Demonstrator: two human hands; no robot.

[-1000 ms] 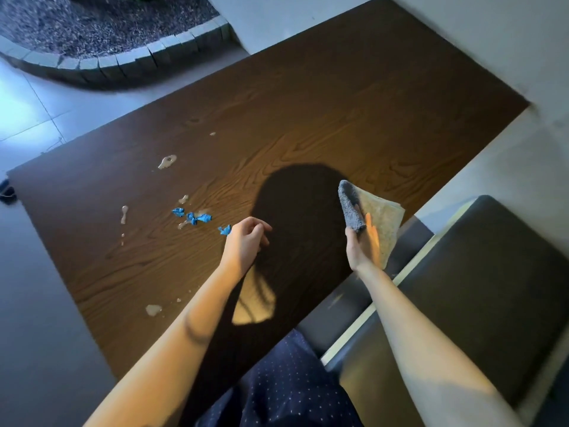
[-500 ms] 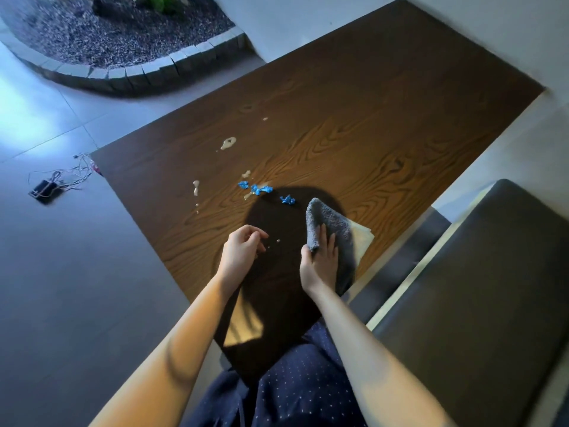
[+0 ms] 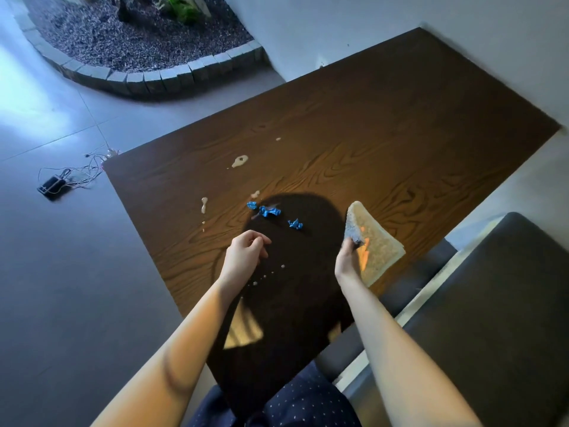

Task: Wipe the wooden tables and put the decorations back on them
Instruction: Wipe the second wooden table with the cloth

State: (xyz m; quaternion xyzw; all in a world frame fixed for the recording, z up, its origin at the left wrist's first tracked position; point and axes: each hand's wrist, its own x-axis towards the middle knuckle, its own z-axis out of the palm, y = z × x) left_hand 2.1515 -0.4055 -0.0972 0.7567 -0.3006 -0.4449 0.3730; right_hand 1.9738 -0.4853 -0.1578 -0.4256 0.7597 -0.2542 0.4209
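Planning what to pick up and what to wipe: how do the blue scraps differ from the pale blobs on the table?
The blue scraps are crumpled solid bits, bunched close together; the pale blobs look like flat smears, scattered wider. Scraps are vivid blue, blobs beige. Both lie on the wooden table, beyond the hands.

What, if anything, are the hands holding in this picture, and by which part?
The right hand grips the folded cloth along its left edge, lifted off the wooden table. The left hand holds nothing, fingers loosely curled.
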